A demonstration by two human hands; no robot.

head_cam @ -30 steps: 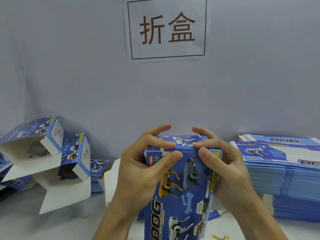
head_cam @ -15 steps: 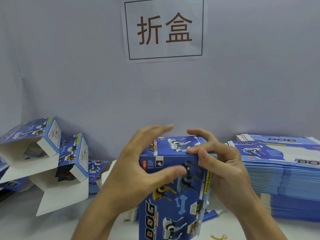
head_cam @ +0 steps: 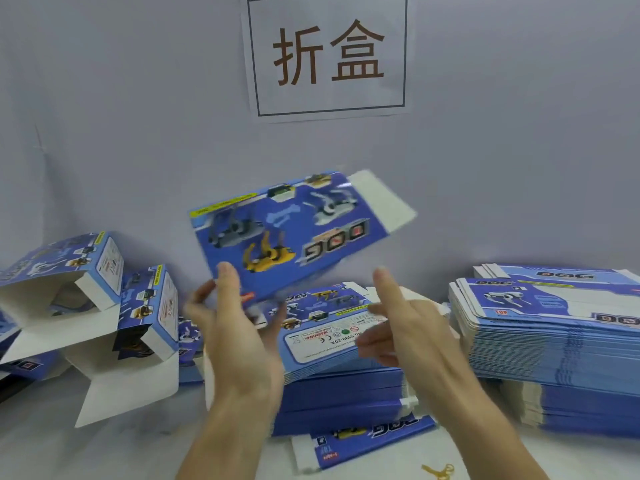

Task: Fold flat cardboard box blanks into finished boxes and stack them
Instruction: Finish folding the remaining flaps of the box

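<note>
A folded blue box (head_cam: 287, 233) printed with robot dogs and "DOG" hangs tilted in the air, its long side nearly level and a white flap sticking out at its upper right end. My left hand (head_cam: 239, 344) pinches its lower left corner, thumb on the printed face and fingers behind. My right hand (head_cam: 412, 334) hovers to the right below the box, fingers loosely spread and touching nothing. Under both hands lies a stack of flat blanks (head_cam: 339, 386). Folded boxes (head_cam: 69, 271) with open white flaps lie piled at the left.
A taller stack of flat blanks (head_cam: 554, 358) stands at the right. One loose blank (head_cam: 363, 441) lies on the white table in front of the middle stack, with a small yellow piece (head_cam: 436, 471) beside it. A grey wall with a paper sign (head_cam: 329, 53) closes the back.
The box stood upright between both hands; now it is lifted, swung onto its side and held by my left hand alone. My right hand has let go.
</note>
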